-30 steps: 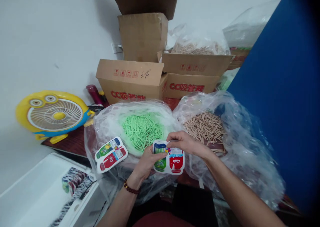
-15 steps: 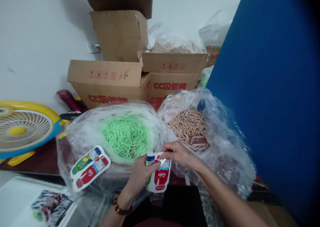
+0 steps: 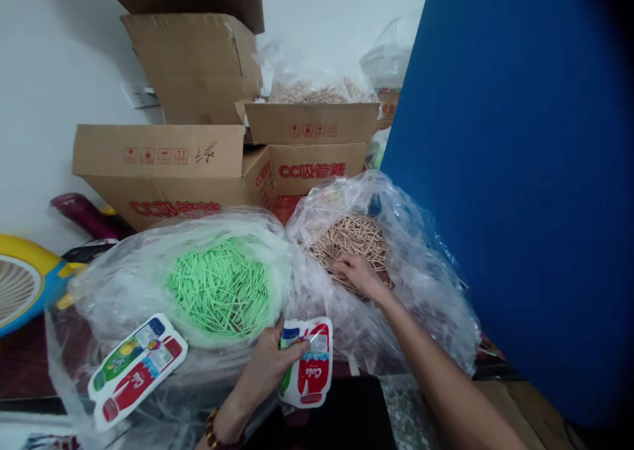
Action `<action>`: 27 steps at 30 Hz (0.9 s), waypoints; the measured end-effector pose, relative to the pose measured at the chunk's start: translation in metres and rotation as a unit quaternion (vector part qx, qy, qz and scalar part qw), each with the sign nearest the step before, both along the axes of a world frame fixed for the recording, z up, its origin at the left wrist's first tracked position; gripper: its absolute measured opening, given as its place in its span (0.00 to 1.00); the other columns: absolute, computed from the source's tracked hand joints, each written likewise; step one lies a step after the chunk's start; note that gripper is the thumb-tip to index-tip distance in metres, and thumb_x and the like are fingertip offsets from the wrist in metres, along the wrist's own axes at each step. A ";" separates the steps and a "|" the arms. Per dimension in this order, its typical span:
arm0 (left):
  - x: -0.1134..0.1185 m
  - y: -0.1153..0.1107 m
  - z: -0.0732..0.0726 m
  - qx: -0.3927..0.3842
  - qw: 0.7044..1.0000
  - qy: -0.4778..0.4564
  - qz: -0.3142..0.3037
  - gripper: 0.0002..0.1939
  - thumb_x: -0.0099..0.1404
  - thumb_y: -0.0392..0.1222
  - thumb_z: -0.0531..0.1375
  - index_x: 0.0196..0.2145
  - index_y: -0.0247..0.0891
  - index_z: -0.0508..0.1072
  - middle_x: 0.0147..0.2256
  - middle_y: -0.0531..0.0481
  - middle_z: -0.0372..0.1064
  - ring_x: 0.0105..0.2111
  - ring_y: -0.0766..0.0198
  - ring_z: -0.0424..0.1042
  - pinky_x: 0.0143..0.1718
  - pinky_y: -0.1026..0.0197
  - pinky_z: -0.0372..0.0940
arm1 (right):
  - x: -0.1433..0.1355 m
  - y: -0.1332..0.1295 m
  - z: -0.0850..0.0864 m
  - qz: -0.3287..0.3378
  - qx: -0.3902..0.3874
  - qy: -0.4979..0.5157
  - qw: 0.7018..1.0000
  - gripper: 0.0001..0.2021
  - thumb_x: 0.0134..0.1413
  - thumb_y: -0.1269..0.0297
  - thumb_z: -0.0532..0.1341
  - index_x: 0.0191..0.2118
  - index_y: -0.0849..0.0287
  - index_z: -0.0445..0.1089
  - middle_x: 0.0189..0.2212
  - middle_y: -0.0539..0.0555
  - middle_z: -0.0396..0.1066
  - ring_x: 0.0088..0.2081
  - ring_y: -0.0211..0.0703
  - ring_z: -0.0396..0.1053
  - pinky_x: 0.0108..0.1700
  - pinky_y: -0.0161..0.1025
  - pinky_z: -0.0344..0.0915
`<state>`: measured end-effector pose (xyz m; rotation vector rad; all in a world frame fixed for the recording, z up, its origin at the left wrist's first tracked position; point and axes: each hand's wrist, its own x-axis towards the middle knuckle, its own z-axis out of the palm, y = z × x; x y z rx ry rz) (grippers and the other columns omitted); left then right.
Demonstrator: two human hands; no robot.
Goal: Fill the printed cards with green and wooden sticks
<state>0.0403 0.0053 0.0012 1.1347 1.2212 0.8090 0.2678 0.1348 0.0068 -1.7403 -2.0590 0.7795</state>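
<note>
My left hand (image 3: 270,364), with a beaded bracelet at the wrist, grips a bottle-shaped cola pouch (image 3: 316,371) by its left side, thumb across the front. My right hand (image 3: 357,271) is at the brown sticks (image 3: 364,238) in the open plastic bag on the right, its fingers closed and partly hidden; whether a stick is between them cannot be made out. Green sticks (image 3: 218,288) fill another open plastic bag to the left. A second printed pouch (image 3: 139,371) lies flat on that bag's front left edge.
Cardboard boxes (image 3: 163,152) stand behind the bags, and another bag of sticks (image 3: 317,93) rests on one. A blue panel (image 3: 510,192) rises at the right. At the left are a yellow and blue fan (image 3: 30,265) and a dark red bottle (image 3: 82,215).
My right hand has left the pouch and moved up to the brown sticks. My left hand still holds the pouch. The whole view has shifted, with the boxes and fan further left.
</note>
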 end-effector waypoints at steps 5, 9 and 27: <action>-0.001 -0.006 -0.009 -0.016 1.000 -0.013 0.020 0.11 0.54 0.44 0.65 0.24 0.33 0.73 0.23 0.51 0.71 0.24 0.64 0.67 0.26 0.66 0.62 | -0.011 0.048 -0.008 -0.050 -0.022 -0.098 0.994 0.13 0.54 0.62 0.57 0.39 0.62 0.75 0.39 0.61 0.75 0.43 0.48 0.70 0.42 0.37 0.60; -0.008 -0.008 -0.011 -0.031 0.997 -0.041 0.050 0.12 0.52 0.46 0.67 0.25 0.32 0.75 0.24 0.49 0.73 0.24 0.62 0.69 0.27 0.64 0.63 | -0.036 0.062 -0.019 -0.054 -0.045 -0.149 0.986 0.14 0.53 0.65 0.59 0.42 0.68 0.74 0.46 0.70 0.71 0.50 0.57 0.68 0.46 0.42 0.60; -0.019 -0.010 -0.015 -0.027 0.996 -0.064 0.053 0.11 0.55 0.44 0.65 0.27 0.32 0.74 0.24 0.49 0.73 0.24 0.63 0.70 0.28 0.64 0.64 | 0.026 0.039 -0.040 -0.038 -0.130 0.026 0.991 0.09 0.54 0.64 0.56 0.27 0.63 0.68 0.16 0.48 0.66 0.19 0.34 0.63 0.22 0.30 0.53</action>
